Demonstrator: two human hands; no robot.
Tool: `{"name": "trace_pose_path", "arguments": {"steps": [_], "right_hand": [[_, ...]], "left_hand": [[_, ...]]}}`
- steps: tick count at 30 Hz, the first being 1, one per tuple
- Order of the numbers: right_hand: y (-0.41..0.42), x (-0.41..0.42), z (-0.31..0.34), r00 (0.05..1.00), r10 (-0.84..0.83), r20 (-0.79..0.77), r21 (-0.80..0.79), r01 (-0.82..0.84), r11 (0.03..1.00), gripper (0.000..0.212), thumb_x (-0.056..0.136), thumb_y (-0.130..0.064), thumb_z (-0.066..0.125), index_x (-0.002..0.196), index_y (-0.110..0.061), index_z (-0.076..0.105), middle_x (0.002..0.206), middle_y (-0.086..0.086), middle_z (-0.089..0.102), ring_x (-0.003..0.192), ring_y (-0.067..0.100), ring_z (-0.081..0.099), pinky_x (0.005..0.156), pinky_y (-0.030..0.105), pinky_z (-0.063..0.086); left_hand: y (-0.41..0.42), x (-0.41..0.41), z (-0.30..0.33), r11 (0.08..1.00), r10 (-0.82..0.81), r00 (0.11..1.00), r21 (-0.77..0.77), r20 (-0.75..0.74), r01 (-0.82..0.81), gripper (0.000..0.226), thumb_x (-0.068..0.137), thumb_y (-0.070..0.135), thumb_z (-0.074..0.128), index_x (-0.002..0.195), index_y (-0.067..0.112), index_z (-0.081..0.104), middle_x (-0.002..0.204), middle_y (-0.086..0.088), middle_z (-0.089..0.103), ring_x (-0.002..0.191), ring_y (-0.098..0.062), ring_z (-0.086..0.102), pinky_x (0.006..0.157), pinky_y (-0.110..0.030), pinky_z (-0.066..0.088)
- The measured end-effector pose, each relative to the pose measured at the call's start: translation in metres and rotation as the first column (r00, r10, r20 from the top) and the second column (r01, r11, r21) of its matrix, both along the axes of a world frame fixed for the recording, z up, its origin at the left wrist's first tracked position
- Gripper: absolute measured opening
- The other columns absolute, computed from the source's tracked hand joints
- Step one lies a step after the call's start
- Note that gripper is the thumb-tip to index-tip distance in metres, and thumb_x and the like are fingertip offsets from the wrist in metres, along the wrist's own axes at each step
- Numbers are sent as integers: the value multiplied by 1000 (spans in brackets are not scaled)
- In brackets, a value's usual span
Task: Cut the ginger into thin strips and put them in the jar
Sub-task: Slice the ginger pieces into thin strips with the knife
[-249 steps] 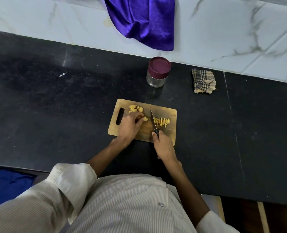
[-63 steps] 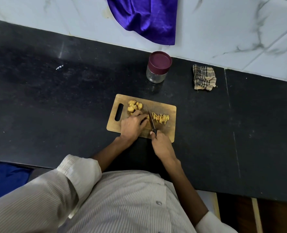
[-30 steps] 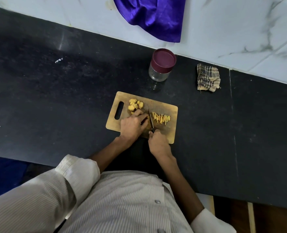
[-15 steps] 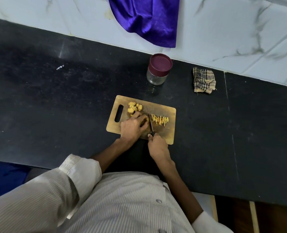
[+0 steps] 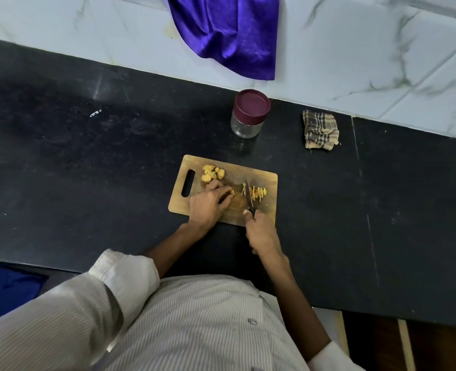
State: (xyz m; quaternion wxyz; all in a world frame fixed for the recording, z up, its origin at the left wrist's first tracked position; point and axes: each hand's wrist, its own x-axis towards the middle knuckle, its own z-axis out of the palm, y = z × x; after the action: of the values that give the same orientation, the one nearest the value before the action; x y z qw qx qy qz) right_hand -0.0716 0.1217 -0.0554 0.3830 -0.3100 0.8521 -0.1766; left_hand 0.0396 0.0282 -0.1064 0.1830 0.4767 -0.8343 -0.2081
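From my remote seat I look down on a black stone desk (image 5: 87, 162) with a white marble-patterned wall behind it. At far left, below the desk edge, there is a patch of blue cloth (image 5: 4, 287). Moving right, a rectangular wooden cutting board with a slot handle (image 5: 184, 199) lies flat on the desk. At its far left corner sits a small heap of yellow ginger chunks (image 5: 213, 174), still uncut. Just below that heap my left hand (image 5: 208, 204) rests on the board, its grip curled over a ginger piece (image 5: 231, 193) whose yellow edge peeks out at the fingertips. Right of it, a small dark-handled knife (image 5: 249, 195) points away from me, blade down on the board; my right hand (image 5: 261, 231) has its grip wrapped around the handle. Just right of the blade lies a loose pile of thin yellow ginger strips (image 5: 257, 193), all of it on the board.

Beyond the board, near the wall, a clear glass jar with a maroon round lid (image 5: 249, 113) stands upright, lid on; through the glass I see nothing inside. Above it a shiny purple cloth (image 5: 229, 33) hangs down the wall. Farther right, a crumpled brown checked rag (image 5: 320, 129) lies on the desk.
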Motion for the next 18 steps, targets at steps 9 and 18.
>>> {"name": "trace_pose_path", "arguments": {"steps": [9, 18], "right_hand": [[8, -8, 5, 961, -118, 249, 0, 122, 993, 23, 106, -40, 38, 108, -22, 52, 71, 2, 49, 52, 13, 44, 43, 27, 37], [11, -13, 11, 957, -162, 238, -38, 176, 984, 24, 105, -39, 41, 107, -20, 55, 65, 2, 50, 46, 12, 44, 39, 26, 38]], "left_hand": [[1, 0, 0, 1000, 2, 1000, -9, -25, -2, 24, 92, 33, 61, 111, 22, 70, 104, 3, 61, 79, -15, 62, 56, -24, 39], [0, 1, -3, 1000, -1, 1000, 12, -20, 2, 26, 93, 35, 58, 114, 24, 68, 106, 4, 59, 80, -14, 61, 58, -26, 44]]}}
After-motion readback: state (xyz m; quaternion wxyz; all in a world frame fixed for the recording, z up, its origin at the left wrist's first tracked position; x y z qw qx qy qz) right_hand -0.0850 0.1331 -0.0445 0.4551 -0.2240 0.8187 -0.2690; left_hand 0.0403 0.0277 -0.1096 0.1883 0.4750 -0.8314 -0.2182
